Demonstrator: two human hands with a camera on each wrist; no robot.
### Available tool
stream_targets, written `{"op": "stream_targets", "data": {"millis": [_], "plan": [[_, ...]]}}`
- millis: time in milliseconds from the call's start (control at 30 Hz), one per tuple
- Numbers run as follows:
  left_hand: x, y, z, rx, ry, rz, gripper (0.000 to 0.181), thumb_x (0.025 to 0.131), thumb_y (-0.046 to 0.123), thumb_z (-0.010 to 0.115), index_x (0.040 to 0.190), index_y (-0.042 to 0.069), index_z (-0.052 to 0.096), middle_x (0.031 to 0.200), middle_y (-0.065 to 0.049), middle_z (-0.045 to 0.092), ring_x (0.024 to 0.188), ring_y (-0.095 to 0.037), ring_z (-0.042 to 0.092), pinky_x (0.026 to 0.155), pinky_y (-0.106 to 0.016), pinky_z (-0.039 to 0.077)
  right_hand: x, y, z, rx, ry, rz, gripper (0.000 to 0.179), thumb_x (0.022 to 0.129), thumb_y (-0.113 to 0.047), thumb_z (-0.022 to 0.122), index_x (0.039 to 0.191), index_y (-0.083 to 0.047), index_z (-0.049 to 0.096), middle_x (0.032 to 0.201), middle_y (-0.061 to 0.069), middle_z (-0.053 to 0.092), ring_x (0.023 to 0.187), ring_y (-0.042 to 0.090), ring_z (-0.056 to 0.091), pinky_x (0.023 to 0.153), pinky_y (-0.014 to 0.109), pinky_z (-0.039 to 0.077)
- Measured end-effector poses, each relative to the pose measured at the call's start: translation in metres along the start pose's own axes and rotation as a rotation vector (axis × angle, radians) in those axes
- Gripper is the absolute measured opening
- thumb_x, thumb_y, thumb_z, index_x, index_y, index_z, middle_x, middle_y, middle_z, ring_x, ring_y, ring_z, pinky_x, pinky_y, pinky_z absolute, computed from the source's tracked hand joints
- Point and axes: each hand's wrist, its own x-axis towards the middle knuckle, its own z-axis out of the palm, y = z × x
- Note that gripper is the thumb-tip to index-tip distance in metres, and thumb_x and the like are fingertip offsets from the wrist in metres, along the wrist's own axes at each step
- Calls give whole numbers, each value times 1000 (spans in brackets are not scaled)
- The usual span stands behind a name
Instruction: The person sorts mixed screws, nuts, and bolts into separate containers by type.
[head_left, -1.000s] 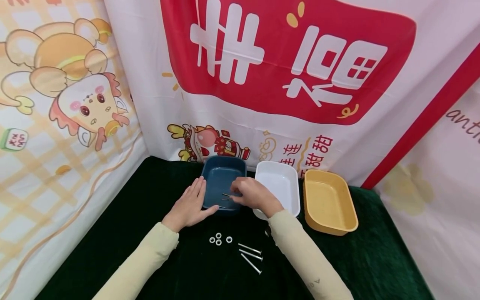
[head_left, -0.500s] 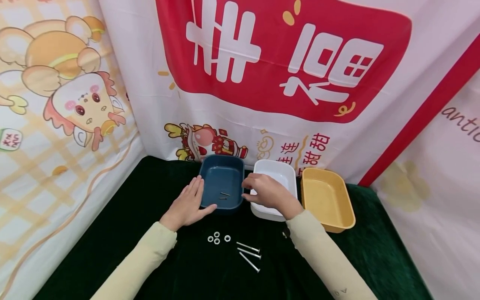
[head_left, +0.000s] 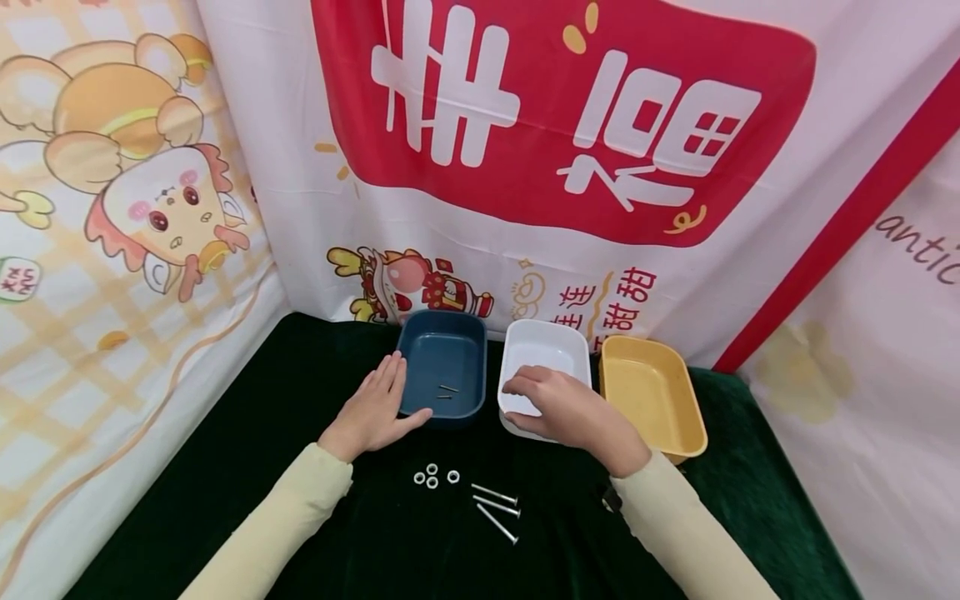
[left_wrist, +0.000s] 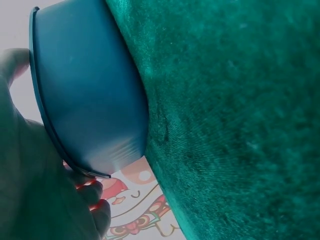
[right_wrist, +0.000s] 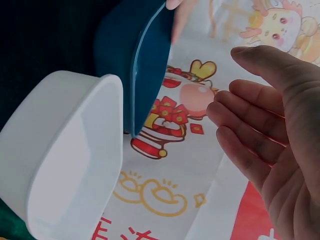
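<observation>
My left hand rests with straight fingers along the left rim of a dark blue bin, its thumb at the near edge. Inside that bin lie two small thin screws or nails; their exact kind is too small to tell. Above a white bin hovers my right hand. In the right wrist view, the right hand's fingers are loosely bent and hold nothing. On the green cloth in front of the bins sit several nuts, and to their right three long bolts.
A yellow bin stands at the right end of the row, beside the white one. Printed fabric walls rise close behind the bins and on both sides. Dark green cloth covers the table.
My right hand has pulled out of the blue bin and moved right, over the white bin. The left hand has stayed on the blue bin's rim. The nuts and bolts have not moved.
</observation>
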Motion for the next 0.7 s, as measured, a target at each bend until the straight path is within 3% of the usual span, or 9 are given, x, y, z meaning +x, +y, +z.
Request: {"op": "stream_targets", "data": {"millis": [167, 367, 567, 700], "plan": [[-1, 0, 0, 4, -7, 0, 108, 99, 73, 51, 167, -2, 14, 177, -21, 8, 165, -42, 10, 131, -61, 18, -20, -6, 3, -13, 51, -2, 35, 96, -31, 79, 124, -11, 73, 118, 4, 75, 103, 19, 72, 94, 40, 63], [0, -1, 0, 5, -15, -2, 109, 98, 75, 50, 167, -2, 13, 178, -20, 7, 165, -42, 9, 132, -61, 17, -46, -2, 15, -38, 75, 102, 48, 97, -38, 77, 135, -11, 68, 130, 8, 72, 113, 22, 72, 97, 43, 62], [1, 0, 0, 16, -19, -13, 108, 99, 73, 51, 168, -1, 12, 178, -19, 6, 166, -40, 7, 132, -60, 17, -71, 22, 43, -88, 77, 175, 69, 97, -43, 75, 152, -7, 55, 149, 14, 62, 130, 28, 67, 102, 45, 59], [2, 0, 1, 18, -17, -14, 108, 99, 74, 50, 167, -1, 13, 178, -20, 7, 165, -40, 8, 132, -60, 18, -80, 41, 60, -43, 33, 275, 76, 102, -51, 64, 161, -7, 43, 165, 14, 46, 146, 32, 54, 114, 51, 50]]}}
